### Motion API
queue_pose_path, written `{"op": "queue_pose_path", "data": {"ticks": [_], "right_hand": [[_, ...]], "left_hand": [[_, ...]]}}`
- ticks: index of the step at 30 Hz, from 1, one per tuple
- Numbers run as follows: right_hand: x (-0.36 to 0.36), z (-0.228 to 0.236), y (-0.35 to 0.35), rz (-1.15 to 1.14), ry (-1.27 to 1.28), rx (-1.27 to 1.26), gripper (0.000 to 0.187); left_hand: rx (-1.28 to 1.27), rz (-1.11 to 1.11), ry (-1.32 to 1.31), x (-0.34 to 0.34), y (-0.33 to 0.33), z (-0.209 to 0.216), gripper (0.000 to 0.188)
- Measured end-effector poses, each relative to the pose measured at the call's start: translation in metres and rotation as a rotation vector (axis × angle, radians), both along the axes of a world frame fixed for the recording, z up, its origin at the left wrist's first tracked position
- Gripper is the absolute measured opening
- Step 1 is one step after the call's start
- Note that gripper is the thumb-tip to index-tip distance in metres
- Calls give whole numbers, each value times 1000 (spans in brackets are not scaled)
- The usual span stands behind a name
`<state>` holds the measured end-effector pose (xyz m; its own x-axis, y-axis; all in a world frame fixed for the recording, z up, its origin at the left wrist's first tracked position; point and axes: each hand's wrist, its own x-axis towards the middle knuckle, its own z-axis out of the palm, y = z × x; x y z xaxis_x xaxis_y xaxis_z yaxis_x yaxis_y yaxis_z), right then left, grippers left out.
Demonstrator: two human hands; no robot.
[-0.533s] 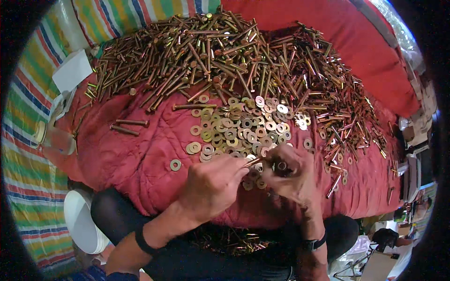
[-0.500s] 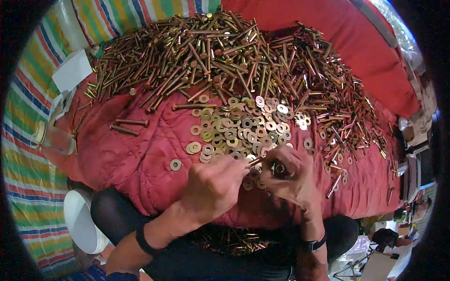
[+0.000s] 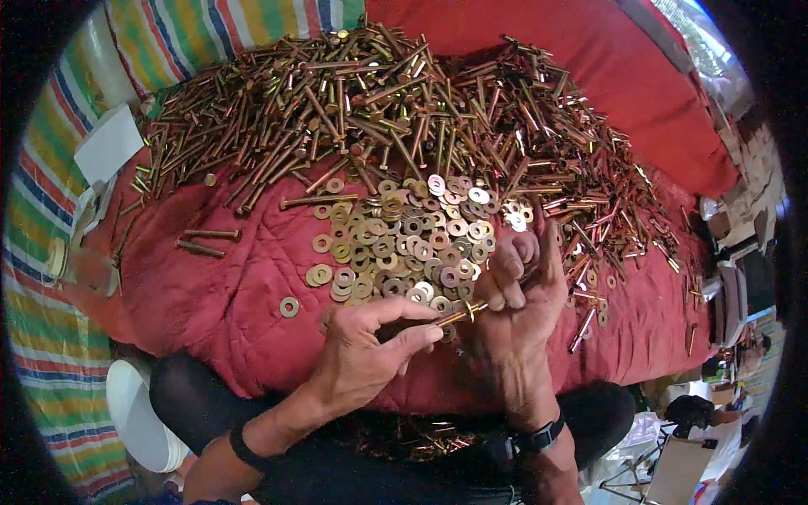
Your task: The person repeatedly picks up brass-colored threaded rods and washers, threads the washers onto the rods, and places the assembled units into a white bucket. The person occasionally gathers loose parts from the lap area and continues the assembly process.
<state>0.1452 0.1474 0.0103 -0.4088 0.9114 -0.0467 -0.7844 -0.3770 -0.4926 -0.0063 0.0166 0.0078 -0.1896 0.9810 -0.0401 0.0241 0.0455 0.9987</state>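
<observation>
While a red quilted cover (image 3: 252, 370) is lying under everything, a heap of coppery metal bolts (image 3: 337, 109) is covering its far side, and a scatter of brassy flat washers (image 3: 412, 227) is spreading nearer. Just past the near edge of the washers, the left hand (image 3: 358, 337) is pinching a single bolt (image 3: 454, 317) between thumb and forefinger; the right hand (image 3: 522, 316) is hovering by its other end, fingers half curling, thumb standing apart, and whether it is touching or holding anything, I cannot tell. Between the hands, the bolt's stiff, smooth shank is probably carrying modest weight and feeling slippery, so a firm pinch near one end is suiting it. Around that shank, one thin washer (image 3: 470, 311) is sitting, likely light, tough and loose enough to slide, favouring a hold by its rim.
</observation>
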Motion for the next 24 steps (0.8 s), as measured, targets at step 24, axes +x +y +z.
{"op": "queue_pose_path", "data": {"ticks": [24], "right_hand": [[-26, 11, -42, -66, -1042, 1134, 32]], "left_hand": [[-136, 53, -738, -9, 4, 3, 31]]}}
